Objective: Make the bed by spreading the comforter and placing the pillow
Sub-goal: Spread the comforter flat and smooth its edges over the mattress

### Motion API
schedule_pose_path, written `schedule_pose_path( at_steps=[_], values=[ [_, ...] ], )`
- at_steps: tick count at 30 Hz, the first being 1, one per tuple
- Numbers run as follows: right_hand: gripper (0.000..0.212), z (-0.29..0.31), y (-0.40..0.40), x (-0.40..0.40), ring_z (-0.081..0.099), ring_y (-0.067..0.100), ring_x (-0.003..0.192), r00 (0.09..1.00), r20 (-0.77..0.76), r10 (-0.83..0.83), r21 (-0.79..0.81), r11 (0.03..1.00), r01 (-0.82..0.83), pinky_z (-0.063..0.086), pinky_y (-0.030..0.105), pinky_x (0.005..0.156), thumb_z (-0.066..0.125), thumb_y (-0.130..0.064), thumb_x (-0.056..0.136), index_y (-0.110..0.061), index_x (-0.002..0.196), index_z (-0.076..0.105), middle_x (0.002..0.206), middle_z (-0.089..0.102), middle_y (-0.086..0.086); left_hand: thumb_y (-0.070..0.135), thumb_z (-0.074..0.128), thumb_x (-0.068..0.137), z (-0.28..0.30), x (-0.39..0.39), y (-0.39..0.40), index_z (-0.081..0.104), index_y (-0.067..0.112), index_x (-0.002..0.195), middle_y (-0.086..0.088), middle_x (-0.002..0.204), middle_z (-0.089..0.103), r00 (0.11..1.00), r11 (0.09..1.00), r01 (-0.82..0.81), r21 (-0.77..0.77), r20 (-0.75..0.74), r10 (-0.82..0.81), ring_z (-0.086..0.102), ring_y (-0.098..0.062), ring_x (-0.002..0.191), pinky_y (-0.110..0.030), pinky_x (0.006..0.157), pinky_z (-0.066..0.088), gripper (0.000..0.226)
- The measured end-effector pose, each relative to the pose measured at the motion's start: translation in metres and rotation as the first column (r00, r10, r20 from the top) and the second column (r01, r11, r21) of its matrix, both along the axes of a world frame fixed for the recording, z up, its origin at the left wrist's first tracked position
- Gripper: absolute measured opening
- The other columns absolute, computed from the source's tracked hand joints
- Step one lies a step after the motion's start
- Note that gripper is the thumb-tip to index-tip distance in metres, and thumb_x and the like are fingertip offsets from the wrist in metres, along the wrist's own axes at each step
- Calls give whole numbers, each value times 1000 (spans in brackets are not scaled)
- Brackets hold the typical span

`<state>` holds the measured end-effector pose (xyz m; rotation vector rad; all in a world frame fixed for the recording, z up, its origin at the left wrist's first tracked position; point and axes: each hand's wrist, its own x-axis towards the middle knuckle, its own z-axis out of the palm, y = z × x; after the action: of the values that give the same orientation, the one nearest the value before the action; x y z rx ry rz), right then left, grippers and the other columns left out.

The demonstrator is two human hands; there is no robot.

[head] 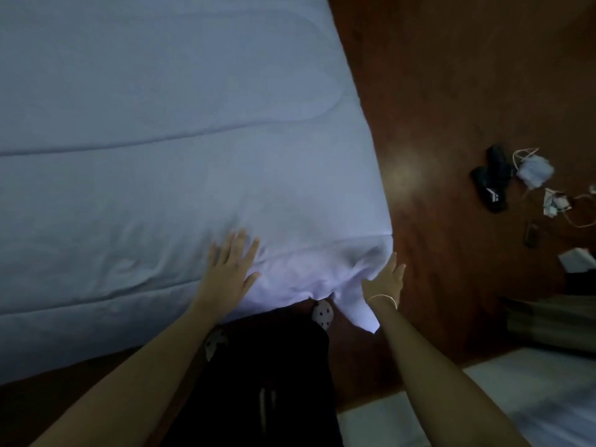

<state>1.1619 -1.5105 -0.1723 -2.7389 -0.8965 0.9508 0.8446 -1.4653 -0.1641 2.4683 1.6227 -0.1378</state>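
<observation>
You're pressing your left hand (229, 263) flat, fingers spread, on the pale blue comforter (180, 140) — your right hand (387, 280) is resting open-palmed against its rumpled corner.

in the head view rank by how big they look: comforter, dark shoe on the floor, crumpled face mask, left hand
1. comforter, by far
2. left hand, though it is nearer the camera
3. dark shoe and crumpled face mask look alike; no ranking between them

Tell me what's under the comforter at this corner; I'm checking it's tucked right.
The comforter covers the whole bed, so whatever lies beneath is hidden. The left hand presses flat on top; the right hand touches the bunched corner, which hangs over the wooden floor.
</observation>
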Motion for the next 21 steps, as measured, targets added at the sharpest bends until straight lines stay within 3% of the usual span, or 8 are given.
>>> schedule_pose_path(
  at_steps=[3,6,8,10,12,14,18,21],
  values=[
    [100,-19,8,45,44,35,131,996,-86,21,-137,990,-33,37,45,108,68,-38,82,-25,150,-4,150,34,13,59,31,87,-1,69,23,27,18,146,-19,151,32,999,999,51,6,-15,-51,35,-39,137,-59,103,34,72],
    [53,-40,17,72,57,32,114,963,-44,267,-176,946,-271,39,42,104,53,-37,90,-30,140,35,122,63,10,66,31,84,-11,125,50,23,18,148,-19,153,27,988,989,143,30,-65,-141,31,-39,139,-64,105,31,80],
    [31,-51,20,90,59,27,111,896,44,442,-224,878,-423,31,37,110,45,-22,92,-24,121,55,114,66,8,69,36,80,-22,155,55,19,20,149,-19,155,22,981,986,162,46,-114,-155,24,-42,141,-68,106,24,87],
    [30,-64,15,104,61,23,107,803,121,583,-273,798,-538,21,36,116,44,-12,90,-20,116,58,106,68,5,73,43,75,-34,173,51,13,20,151,-21,156,15,975,986,145,79,-181,-129,14,-44,143,-70,108,12,97],
    [33,-75,14,114,63,22,105,736,108,668,-319,724,-611,20,37,117,45,-7,89,-17,117,58,105,68,5,74,52,70,-38,181,44,9,19,151,-22,157,11,967,985,139,102,-230,-112,10,-46,143,-70,109,11,107],
    [33,-80,21,119,60,22,111,745,38,667,-326,712,-621,22,37,115,46,-6,88,-15,118,56,113,65,7,74,57,67,-38,183,39,8,19,151,-23,156,11,960,984,141,106,-259,-110,10,-47,143,-70,108,15,112],
    [56,-67,41,110,39,23,135,953,12,303,-43,952,-303,16,43,117,51,-10,87,-19,141,39,143,45,6,70,41,81,-28,184,41,12,19,151,-22,156,14,970,991,112,70,-223,-94,13,-44,143,-67,108,18,91],
    [60,-44,56,96,11,21,147,928,54,369,349,864,-364,10,34,120,41,-16,95,-16,150,17,158,12,4,61,20,92,-18,189,43,17,18,149,-21,153,24,984,999,-30,-14,-176,27,28,-42,139,-65,106,26,71]
  ],
)
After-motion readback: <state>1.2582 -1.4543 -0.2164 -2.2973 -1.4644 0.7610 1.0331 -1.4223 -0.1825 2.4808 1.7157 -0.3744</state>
